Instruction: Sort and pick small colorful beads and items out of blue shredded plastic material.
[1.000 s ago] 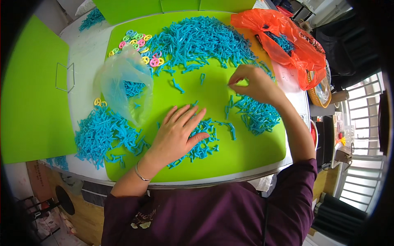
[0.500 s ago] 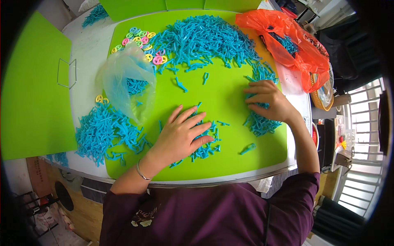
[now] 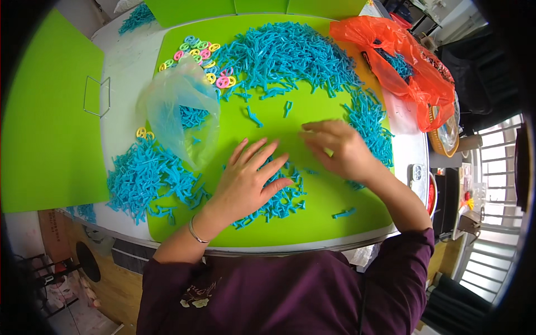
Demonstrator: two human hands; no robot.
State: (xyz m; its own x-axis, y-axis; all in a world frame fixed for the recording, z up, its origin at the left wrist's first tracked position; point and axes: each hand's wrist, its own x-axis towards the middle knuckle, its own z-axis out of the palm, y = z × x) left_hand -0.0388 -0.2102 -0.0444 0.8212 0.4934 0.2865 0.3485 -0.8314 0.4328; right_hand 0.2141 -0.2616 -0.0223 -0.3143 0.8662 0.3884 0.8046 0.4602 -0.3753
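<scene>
My left hand (image 3: 244, 181) lies palm down with its fingers spread, over a small heap of turquoise plastic pieces (image 3: 282, 204). Part of that heap is hidden under the palm. To its right, my right hand (image 3: 344, 149) hovers over the green board (image 3: 268, 237), fingers pointing left and smeared by motion. Whether anything sits between its fingertips does not show. Right of this hand lies another pile of turquoise pieces (image 3: 373, 131). A forked turquoise piece (image 3: 288, 109) and a slim one (image 3: 254, 117) lie loose above my hands. One more loose piece (image 3: 344, 213) is near the front.
A large turquoise pile (image 3: 290, 56) covers the board's far side. Coloured rings (image 3: 223, 82) and a translucent bag (image 3: 178, 92) are at left, above a further turquoise heap (image 3: 142, 181). A red plastic bag (image 3: 419, 84) stands far right. A green panel (image 3: 50, 123) leans left.
My right hand has moved left from the right-hand pile toward my left hand, uncovering that pile. My left hand stays over its heap. The whole view has shifted slightly.
</scene>
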